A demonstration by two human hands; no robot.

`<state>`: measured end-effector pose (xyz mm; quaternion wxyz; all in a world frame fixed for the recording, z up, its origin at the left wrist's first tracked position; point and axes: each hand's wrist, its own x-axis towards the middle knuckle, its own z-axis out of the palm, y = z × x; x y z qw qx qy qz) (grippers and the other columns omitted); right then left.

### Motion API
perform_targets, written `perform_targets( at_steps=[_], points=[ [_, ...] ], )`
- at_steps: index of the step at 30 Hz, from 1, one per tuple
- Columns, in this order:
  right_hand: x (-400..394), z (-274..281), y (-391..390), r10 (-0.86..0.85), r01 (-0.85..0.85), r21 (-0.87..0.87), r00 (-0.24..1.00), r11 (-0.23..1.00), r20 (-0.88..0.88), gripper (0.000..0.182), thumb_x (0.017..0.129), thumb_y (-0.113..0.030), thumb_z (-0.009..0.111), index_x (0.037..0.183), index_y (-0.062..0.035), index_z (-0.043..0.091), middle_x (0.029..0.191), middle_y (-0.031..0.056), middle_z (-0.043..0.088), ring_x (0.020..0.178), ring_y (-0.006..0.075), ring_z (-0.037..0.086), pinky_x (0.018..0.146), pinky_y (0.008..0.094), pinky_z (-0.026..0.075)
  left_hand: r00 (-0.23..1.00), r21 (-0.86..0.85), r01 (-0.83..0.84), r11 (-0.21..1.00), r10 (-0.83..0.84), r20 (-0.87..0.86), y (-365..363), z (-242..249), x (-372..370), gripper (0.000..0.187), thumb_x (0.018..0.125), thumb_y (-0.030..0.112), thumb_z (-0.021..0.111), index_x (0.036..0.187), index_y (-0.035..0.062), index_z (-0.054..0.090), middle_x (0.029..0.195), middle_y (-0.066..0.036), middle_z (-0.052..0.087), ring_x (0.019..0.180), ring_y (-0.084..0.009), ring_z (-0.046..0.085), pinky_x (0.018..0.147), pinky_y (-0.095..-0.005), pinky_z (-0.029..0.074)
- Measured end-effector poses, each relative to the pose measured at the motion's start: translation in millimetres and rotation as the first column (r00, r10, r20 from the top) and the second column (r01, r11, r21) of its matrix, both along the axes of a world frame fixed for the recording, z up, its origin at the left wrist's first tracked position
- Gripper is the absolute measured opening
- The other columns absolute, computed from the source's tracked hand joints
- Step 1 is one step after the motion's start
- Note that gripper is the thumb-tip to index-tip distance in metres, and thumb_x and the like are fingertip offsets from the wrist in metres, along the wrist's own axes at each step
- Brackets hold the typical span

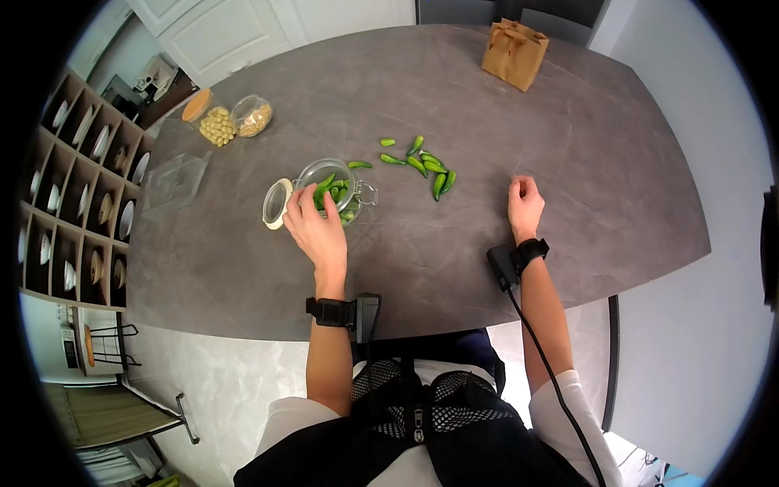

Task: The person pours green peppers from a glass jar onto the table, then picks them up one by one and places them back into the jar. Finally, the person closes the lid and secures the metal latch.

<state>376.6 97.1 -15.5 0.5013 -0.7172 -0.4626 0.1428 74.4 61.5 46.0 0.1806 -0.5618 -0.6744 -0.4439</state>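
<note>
My left hand is at the mouth of a glass clip-top jar with green chili peppers inside. A green chili pepper shows between its thumb and fingers, partly hidden by them. The jar's round lid hangs open on the left, and its wire clasp sticks out on the right. My right hand rests on the tabletop with the fingers curled in and nothing visible in them. Between the jar and this hand lie several loose green chili peppers.
A brown paper bag stands at the far right of the grey table. At the far left are a wooden-lidded jar, an open glass jar and a clear box. A cable runs from my right wrist.
</note>
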Motion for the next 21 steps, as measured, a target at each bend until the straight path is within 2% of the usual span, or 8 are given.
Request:
perform_targets(
  at_steps=[2, 3, 5, 7, 10, 13, 16, 21],
  points=[
    [0, 2, 3, -0.006, 0.006, 0.006, 1.000, 1.000, 0.008, 0.018, 0.081, -0.019, 0.051, 0.083, -0.0016, 0.057, 0.066, 0.0122, 0.060, 0.059, 0.0219, 0.057, 0.061, 0.0321, 0.046, 0.998, 0.057, 0.052, 0.997, -0.050, -0.024, 0, -4, 7, 0.019, 0.076, 0.010, 0.060, 0.095, 0.0062, 0.057, 0.096, -0.011, 0.054, 0.089, -0.0299, 0.049, 0.076, -0.0387, 0.040],
    [-1, 2, 2, -0.008, 0.008, 0.011, 1.000, 1.000, 0.014, 0.018, 0.081, -0.019, 0.051, 0.083, -0.0016, 0.057, 0.066, 0.0120, 0.060, 0.059, 0.0217, 0.057, 0.060, 0.0320, 0.046, 0.987, 0.044, 0.156, 0.987, -0.157, 0.017, -1, -6, 19, 0.017, 0.076, 0.011, 0.060, 0.092, 0.0070, 0.057, 0.095, -0.010, 0.055, 0.088, -0.0292, 0.049, 0.075, -0.0393, 0.040],
    [-1, 1, -1, -0.006, 0.006, 0.010, 1.000, 1.000, 0.004, 0.018, 0.081, -0.019, 0.051, 0.083, -0.0017, 0.057, 0.065, 0.0117, 0.060, 0.059, 0.0215, 0.057, 0.060, 0.0318, 0.045, 0.941, -0.049, 0.332, 0.942, -0.328, 0.080, -2, -15, 48, 0.015, 0.074, 0.012, 0.062, 0.087, 0.0072, 0.057, 0.088, -0.008, 0.056, 0.081, -0.0281, 0.052, 0.072, -0.0378, 0.042],
    [-1, 3, 0, 0.004, -0.004, 0.008, 1.000, 1.000, -0.024, 0.018, 0.081, -0.019, 0.051, 0.083, -0.0019, 0.057, 0.065, 0.0114, 0.060, 0.059, 0.0214, 0.057, 0.060, 0.0317, 0.045, 0.897, -0.147, 0.424, 0.894, -0.392, 0.205, 7, -33, 73, 0.015, 0.074, 0.014, 0.063, 0.085, 0.0048, 0.059, 0.085, -0.009, 0.057, 0.081, -0.0288, 0.053, 0.072, -0.0363, 0.043],
    [-2, 4, 1, -0.007, 0.007, -0.009, 0.999, 1.000, -0.036, 0.018, 0.081, -0.019, 0.051, 0.082, -0.0019, 0.057, 0.065, 0.0112, 0.060, 0.059, 0.0213, 0.057, 0.060, 0.0317, 0.045, 0.901, -0.224, 0.428, 0.876, -0.393, 0.186, 27, -50, 98, 0.023, 0.075, 0.021, 0.063, 0.091, 0.0062, 0.058, 0.090, -0.010, 0.054, 0.085, -0.0291, 0.051, 0.073, -0.0383, 0.042],
    [1, -1, 3, -0.001, 0.001, 0.007, 1.000, 1.000, -0.011, 0.018, 0.081, -0.019, 0.051, 0.082, -0.0017, 0.057, 0.065, 0.0116, 0.060, 0.059, 0.0224, 0.057, 0.060, 0.0320, 0.045, 0.940, -0.331, 0.340, 0.880, -0.322, 0.108, 39, -52, 115, 0.024, 0.075, 0.023, 0.063, 0.092, 0.0071, 0.058, 0.093, -0.009, 0.053, 0.087, -0.0290, 0.048, 0.073, -0.0405, 0.040],
    [0, -1, 3, -0.002, 0.002, 0.008, 1.000, 1.000, -0.002, 0.018, 0.081, -0.019, 0.051, 0.082, -0.0018, 0.057, 0.065, 0.0119, 0.060, 0.059, 0.0231, 0.058, 0.060, 0.0322, 0.046, 0.924, -0.410, 0.363, 0.837, -0.380, 0.045, 45, -62, 116, 0.023, 0.074, 0.022, 0.064, 0.090, 0.0066, 0.057, 0.091, -0.009, 0.052, 0.083, -0.0285, 0.048, 0.071, -0.0404, 0.038],
    [1, -2, 3, 0.000, 0.000, 0.017, 1.000, 1.000, 0.007, 0.018, 0.080, -0.019, 0.051, 0.082, -0.0020, 0.057, 0.065, 0.0120, 0.060, 0.059, 0.0239, 0.058, 0.060, 0.0329, 0.046, 0.908, -0.349, 0.416, 0.840, -0.408, 0.099, 36, -69, 105, 0.019, 0.074, 0.019, 0.063, 0.089, 0.0081, 0.057, 0.086, -0.007, 0.055, 0.083, -0.0270, 0.049, 0.072, -0.0387, 0.038]
  ],
)
